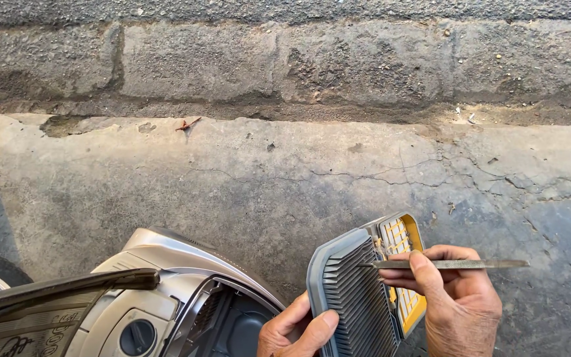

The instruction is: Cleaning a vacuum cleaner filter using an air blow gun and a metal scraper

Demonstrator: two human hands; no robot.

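Two hands grip work at the bottom edge. The left hand (299,330) is clamped on the lower edge of the grey-framed pleated air filter panel (355,297), thumb across its rim. The right hand (460,301), just right of the filter, is closed on a slim grey metal file (451,264) whose tip touches the filter's top edge; behind the filter, against it, sits a yellow plastic grid frame (401,238). Left of the filter lies a silver scooter body (166,264) with a dark open compartment. Beyond the filter, cracked grey concrete ground (285,178) runs to a rough stone kerb (285,66).
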